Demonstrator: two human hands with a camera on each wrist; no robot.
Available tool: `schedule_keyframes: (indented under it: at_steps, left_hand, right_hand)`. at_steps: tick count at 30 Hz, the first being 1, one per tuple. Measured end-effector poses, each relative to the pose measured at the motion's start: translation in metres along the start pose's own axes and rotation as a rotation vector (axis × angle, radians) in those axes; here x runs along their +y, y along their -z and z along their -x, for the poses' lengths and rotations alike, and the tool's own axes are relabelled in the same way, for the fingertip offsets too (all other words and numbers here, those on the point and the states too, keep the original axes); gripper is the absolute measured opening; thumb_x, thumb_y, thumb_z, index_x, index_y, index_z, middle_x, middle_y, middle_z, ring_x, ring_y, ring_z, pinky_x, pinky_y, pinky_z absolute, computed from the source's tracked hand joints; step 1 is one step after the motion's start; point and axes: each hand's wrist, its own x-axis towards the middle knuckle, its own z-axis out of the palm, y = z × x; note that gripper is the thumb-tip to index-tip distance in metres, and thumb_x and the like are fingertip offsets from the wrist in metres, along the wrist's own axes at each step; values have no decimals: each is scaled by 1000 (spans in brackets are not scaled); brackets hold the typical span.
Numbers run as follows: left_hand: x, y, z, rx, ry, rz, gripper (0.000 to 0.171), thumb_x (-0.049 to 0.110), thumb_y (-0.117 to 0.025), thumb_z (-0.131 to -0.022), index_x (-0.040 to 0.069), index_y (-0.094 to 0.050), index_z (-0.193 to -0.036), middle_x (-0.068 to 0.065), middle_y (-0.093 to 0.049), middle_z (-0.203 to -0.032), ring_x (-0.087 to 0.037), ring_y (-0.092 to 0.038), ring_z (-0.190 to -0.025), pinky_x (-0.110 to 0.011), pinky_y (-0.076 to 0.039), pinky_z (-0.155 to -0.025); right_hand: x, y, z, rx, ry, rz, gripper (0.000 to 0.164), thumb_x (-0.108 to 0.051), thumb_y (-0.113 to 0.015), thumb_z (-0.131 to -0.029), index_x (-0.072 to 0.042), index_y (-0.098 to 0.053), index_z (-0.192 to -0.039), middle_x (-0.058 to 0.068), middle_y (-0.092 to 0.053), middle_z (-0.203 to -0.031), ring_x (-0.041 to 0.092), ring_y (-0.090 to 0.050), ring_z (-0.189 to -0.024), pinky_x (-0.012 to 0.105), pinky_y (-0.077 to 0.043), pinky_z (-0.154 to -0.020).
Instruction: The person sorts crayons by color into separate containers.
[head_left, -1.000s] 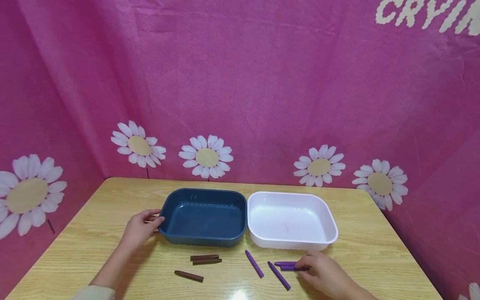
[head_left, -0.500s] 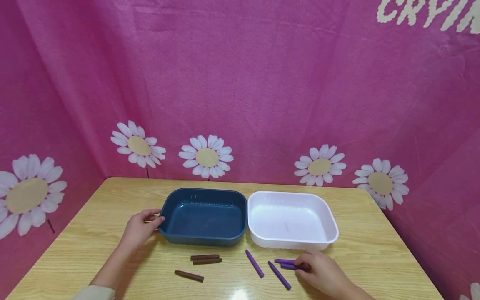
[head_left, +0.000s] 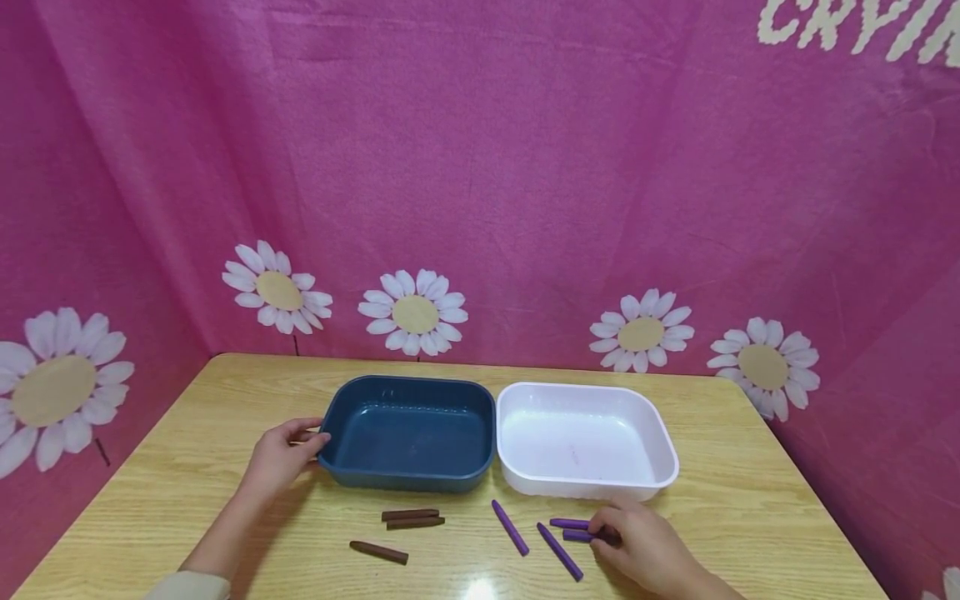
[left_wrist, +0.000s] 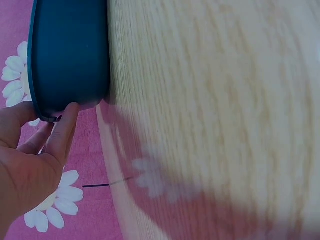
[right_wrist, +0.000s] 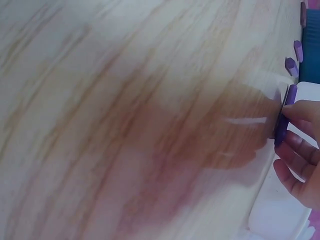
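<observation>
Two hands show before us: the right hand (head_left: 645, 546) pinches a purple crayon (right_wrist: 281, 135) between thumb and fingers, in front of the white tray (head_left: 581, 486), and the left hand (head_left: 282, 457) grips the left end of the blue tray (head_left: 408, 482) at the rim. We judge the crayon light and stiff, perhaps waxy, likely to roll, or to snap if pressed hard; we would take it around the middle. It looks slim and deep purple. Another purple crayon (head_left: 567, 524) lies just beside it, two more purple crayons (head_left: 559, 552) further left, and three brown crayons (head_left: 378, 552) on the table (head_left: 750, 500) in front of the blue tray.
</observation>
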Motion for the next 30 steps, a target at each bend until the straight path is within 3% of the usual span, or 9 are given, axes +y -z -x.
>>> schedule_keyframes:
  at_steps: [8,21,30]
  left_hand:
    - [1,-2,0,2,-4,4,43,13,-58,-92,-9,-49,-128,-29,-60,-110,-16,-65,-79,-37,-58,-74]
    - [0,-3,0,14,2,23,42,13,-58,-92,-8,-49,-127,-28,-60,-107,-14,-65,-76,-35,-59,-70]
    - [-2,-3,-1,17,14,38,41,13,-56,-93,-7,-49,-128,-27,-60,-106,-14,-65,-76,-34,-59,-70]
  right_hand:
    - [-7,11,-3,-30,-40,-37,9,-21,-73,-78,-22,-68,-85,-16,-51,-81,-4,-43,-71,17,-43,-59]
    - [-24,32,-23,152,103,-14,15,-13,-77,-71,-21,-66,-78,-16,-51,-71,-3,-46,-66,15,-42,-56]
    - [-39,38,-45,143,145,-14,12,-15,-75,-73,-19,-66,-79,-14,-52,-71,-1,-48,-65,15,-42,-56]
